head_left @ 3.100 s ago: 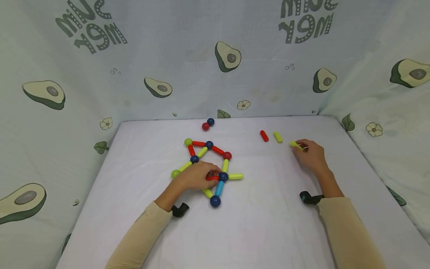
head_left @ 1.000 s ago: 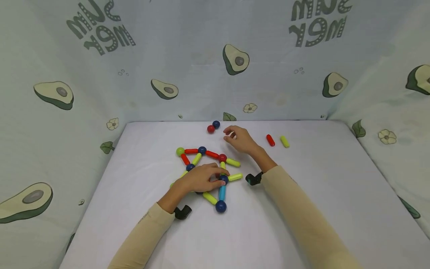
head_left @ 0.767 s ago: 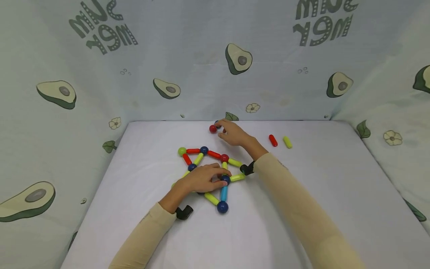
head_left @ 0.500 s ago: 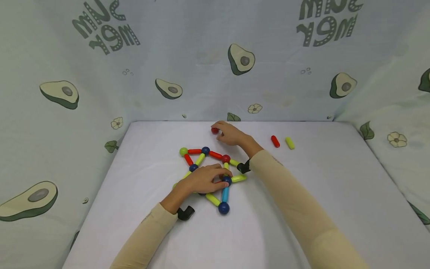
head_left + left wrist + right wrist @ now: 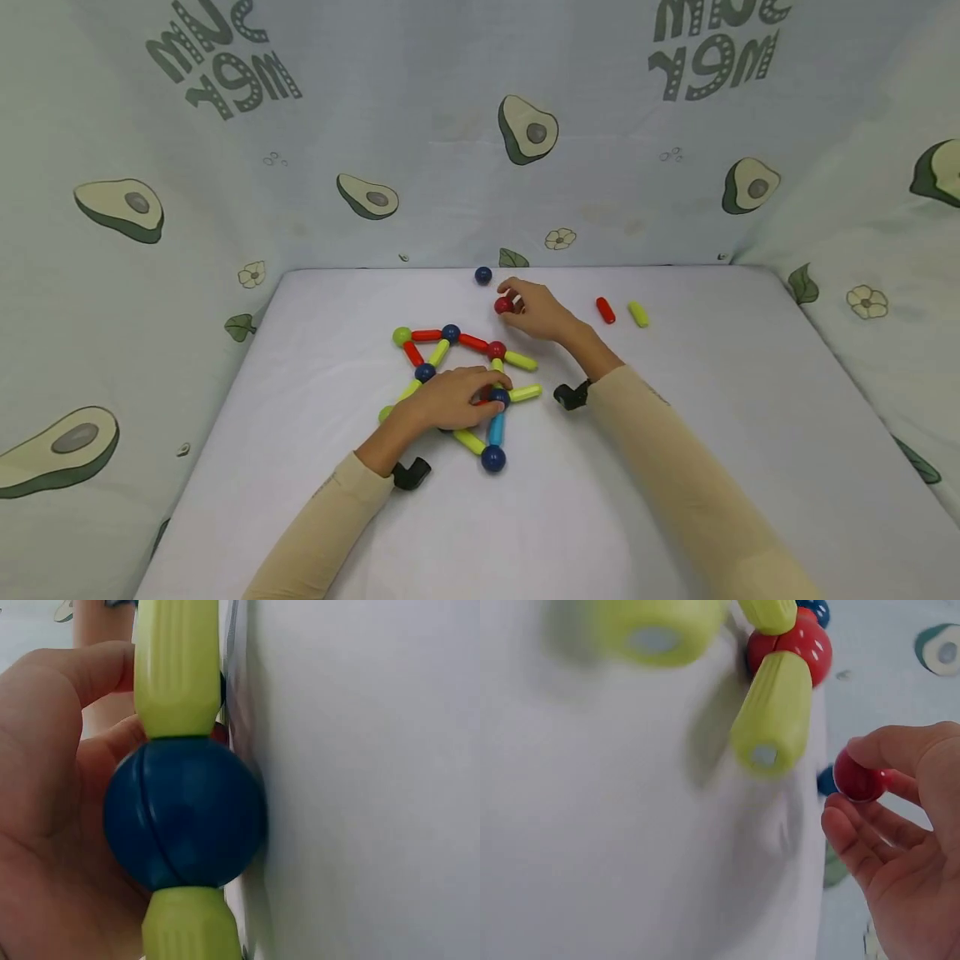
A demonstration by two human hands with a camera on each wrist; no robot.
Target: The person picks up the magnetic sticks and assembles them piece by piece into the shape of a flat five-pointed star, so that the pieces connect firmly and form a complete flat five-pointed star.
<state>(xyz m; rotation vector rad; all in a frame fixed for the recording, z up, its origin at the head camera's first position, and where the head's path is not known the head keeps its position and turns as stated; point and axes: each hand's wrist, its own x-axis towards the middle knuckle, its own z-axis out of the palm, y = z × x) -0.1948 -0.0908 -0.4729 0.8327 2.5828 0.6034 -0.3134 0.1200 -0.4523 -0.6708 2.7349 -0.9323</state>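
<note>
My right hand point(image 5: 542, 312) pinches a loose red ball point(image 5: 503, 305) between thumb and fingertips, just beyond the built frame; the right wrist view shows this red ball point(image 5: 855, 778) too. The frame of magnetic rods and balls lies flat on the table. At its back right corner is a red ball point(image 5: 497, 350), with a yellow-green rod point(image 5: 521, 361) sticking out to the right. My left hand point(image 5: 448, 397) lies across the frame, thumb and fingers gripping a dark blue ball point(image 5: 498, 398). It hides part of the frame. Close in the left wrist view is another blue ball point(image 5: 184, 814) between two yellow-green rods.
One dark blue ball point(image 5: 483, 275) sits at the table's back edge. To the right of my right hand lie a red rod point(image 5: 605, 310) and a yellow-green rod point(image 5: 638, 314). A patterned curtain point(image 5: 435, 142) hangs behind the white table point(image 5: 720, 467).
My right hand carried a yellow-green rod from the right to the frame's red corner ball, where it now sits. Then it reached the back and drew the loose red ball away from the blue one.
</note>
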